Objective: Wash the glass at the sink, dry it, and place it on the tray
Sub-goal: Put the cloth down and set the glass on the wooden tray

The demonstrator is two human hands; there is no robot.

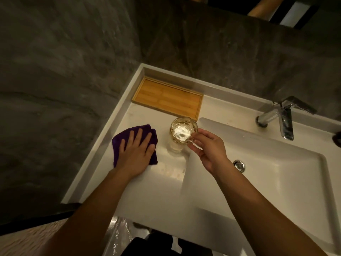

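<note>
A clear ribbed glass stands upright on the white counter just left of the sink basin. My right hand pinches its rim on the right side with fingertips and thumb. My left hand lies flat, fingers spread, on a folded purple cloth on the counter to the left of the glass. A wooden tray sits behind the glass at the counter's back left, with nothing on it.
A chrome faucet rises at the back right of the basin, its spout over the bowl. The drain plug is near my right wrist. Dark stone walls close in behind and to the left. A dark object shows at the right edge.
</note>
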